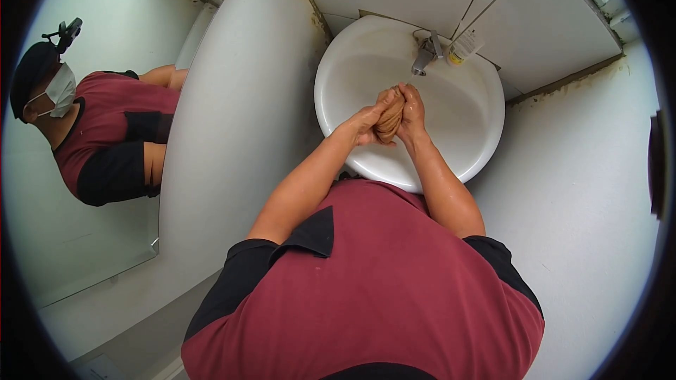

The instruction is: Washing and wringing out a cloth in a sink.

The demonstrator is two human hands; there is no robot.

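My left hand (367, 121) and my right hand (412, 111) are pressed together over the white washbasin (479, 134). Between them is a bunched tan cloth (389, 119), squeezed from both sides. The hands and forearms look wet. A metal tap (424, 56) stands at the basin's back rim, just beyond my hands. My own red and black shirt fills the lower middle of the view.
A small clear bottle with a yellow cap (462, 48) stands on the basin rim to the right of the tap. A wall mirror (84, 134) on the left shows a masked person's reflection. White walls close in on both sides.
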